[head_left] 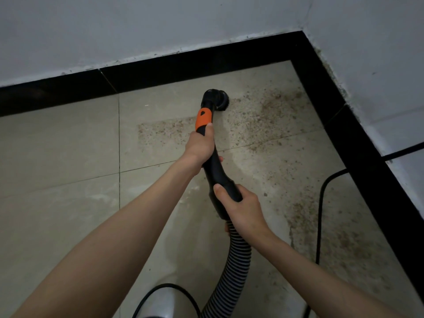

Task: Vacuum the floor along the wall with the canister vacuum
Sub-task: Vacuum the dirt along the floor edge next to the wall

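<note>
A black vacuum wand (214,166) with an orange grip (203,118) points toward the far wall. Its round brush head (221,98) sits on the beige tile floor (68,161) just short of the black baseboard (174,70). My left hand (200,146) grips the wand right below the orange part. My right hand (241,206) grips the wand's lower end where the ribbed hose (234,267) joins. Brown dirt specks (270,115) lie right of the brush and along the right wall, and a patch of them (165,131) lies left of the wand.
The white wall (137,26) meets a second wall (378,65) in a corner at the upper right. A black power cord (321,214) runs along the floor on the right. A white canister part (160,301) with a cord loop shows at the bottom edge.
</note>
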`<action>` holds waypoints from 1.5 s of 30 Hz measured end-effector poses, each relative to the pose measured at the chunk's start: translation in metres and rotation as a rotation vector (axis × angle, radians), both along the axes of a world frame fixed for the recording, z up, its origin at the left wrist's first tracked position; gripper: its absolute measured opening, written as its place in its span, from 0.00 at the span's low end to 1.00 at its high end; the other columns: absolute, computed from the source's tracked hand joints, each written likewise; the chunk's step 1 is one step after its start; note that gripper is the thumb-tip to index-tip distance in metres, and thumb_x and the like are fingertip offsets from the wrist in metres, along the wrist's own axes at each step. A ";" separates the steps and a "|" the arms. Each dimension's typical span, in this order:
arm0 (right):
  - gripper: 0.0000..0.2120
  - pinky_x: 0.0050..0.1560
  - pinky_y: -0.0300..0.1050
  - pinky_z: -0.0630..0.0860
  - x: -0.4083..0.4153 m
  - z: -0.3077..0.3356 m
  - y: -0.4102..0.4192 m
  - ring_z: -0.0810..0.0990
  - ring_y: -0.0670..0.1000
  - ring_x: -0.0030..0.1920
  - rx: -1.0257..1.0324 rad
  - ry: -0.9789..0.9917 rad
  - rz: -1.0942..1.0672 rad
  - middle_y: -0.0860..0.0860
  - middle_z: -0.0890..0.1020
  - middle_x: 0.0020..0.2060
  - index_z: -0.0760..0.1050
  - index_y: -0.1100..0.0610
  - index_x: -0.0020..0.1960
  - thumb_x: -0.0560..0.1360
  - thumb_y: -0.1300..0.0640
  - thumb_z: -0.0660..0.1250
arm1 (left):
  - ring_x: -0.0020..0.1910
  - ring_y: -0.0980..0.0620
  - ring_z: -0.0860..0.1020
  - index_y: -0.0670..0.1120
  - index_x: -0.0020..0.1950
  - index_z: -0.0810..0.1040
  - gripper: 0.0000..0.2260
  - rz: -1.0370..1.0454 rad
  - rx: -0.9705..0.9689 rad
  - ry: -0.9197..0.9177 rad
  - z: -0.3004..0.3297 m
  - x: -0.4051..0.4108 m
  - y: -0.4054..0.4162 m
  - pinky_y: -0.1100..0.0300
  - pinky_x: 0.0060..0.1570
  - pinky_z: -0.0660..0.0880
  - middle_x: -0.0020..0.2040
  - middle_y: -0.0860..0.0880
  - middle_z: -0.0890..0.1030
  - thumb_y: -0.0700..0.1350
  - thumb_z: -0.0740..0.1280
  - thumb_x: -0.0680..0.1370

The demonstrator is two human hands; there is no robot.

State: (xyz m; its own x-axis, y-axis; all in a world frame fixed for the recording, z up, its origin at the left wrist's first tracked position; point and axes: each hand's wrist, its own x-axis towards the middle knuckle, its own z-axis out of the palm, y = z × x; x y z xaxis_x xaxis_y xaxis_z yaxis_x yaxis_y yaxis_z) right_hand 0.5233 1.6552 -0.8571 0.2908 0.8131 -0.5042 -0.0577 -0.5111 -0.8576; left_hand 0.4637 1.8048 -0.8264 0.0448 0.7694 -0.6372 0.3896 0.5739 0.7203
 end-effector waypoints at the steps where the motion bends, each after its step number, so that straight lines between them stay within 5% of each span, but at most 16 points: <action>1: 0.13 0.22 0.38 0.71 0.002 0.000 0.000 0.75 0.47 0.21 0.001 0.001 -0.015 0.51 0.78 0.31 0.77 0.54 0.42 0.73 0.44 0.70 | 0.24 0.51 0.77 0.39 0.65 0.65 0.22 -0.011 0.004 0.001 0.000 0.005 0.000 0.65 0.19 0.72 0.47 0.42 0.75 0.57 0.54 0.82; 16: 0.10 0.20 0.38 0.70 0.006 -0.007 0.003 0.74 0.48 0.20 0.022 0.000 -0.079 0.51 0.78 0.28 0.76 0.52 0.41 0.75 0.47 0.70 | 0.27 0.49 0.77 0.40 0.66 0.65 0.23 -0.060 0.001 0.013 -0.005 0.020 0.004 0.64 0.20 0.74 0.50 0.41 0.75 0.57 0.54 0.82; 24: 0.13 0.23 0.41 0.74 -0.025 0.001 0.031 0.78 0.48 0.24 0.015 0.008 0.178 0.53 0.81 0.34 0.77 0.54 0.44 0.74 0.44 0.70 | 0.29 0.49 0.78 0.40 0.68 0.63 0.24 0.126 0.003 0.023 -0.001 -0.047 0.019 0.64 0.18 0.72 0.52 0.40 0.76 0.57 0.53 0.82; 34: 0.19 0.23 0.40 0.73 -0.097 0.014 0.064 0.77 0.48 0.24 -0.044 -0.043 0.501 0.53 0.81 0.34 0.76 0.55 0.47 0.71 0.39 0.71 | 0.34 0.47 0.78 0.41 0.72 0.59 0.25 0.440 -0.025 -0.057 0.002 -0.162 0.016 0.56 0.29 0.74 0.63 0.38 0.74 0.57 0.53 0.82; 42: 0.18 0.27 0.45 0.77 -0.121 0.012 0.029 0.80 0.50 0.29 -0.012 -0.064 0.495 0.51 0.81 0.36 0.77 0.56 0.48 0.72 0.41 0.70 | 0.33 0.47 0.78 0.40 0.69 0.62 0.24 0.448 -0.020 -0.061 -0.001 -0.185 -0.014 0.64 0.18 0.72 0.60 0.38 0.75 0.57 0.54 0.82; 45: 0.18 0.23 0.41 0.74 -0.122 0.014 0.023 0.76 0.47 0.23 -0.022 -0.032 0.476 0.51 0.79 0.32 0.75 0.56 0.45 0.72 0.41 0.70 | 0.30 0.48 0.78 0.40 0.69 0.63 0.24 0.434 -0.017 -0.044 0.000 -0.184 -0.019 0.65 0.17 0.71 0.54 0.40 0.75 0.57 0.54 0.82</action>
State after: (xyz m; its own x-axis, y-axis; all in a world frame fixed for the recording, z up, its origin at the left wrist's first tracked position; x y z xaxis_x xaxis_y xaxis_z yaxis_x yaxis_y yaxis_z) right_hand 0.4018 1.6784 -0.8431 -0.0957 0.8492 -0.5193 0.2131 -0.4921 -0.8440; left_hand 0.2793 1.7859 -0.8260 -0.2527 0.7122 -0.6550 0.0787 0.6898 0.7197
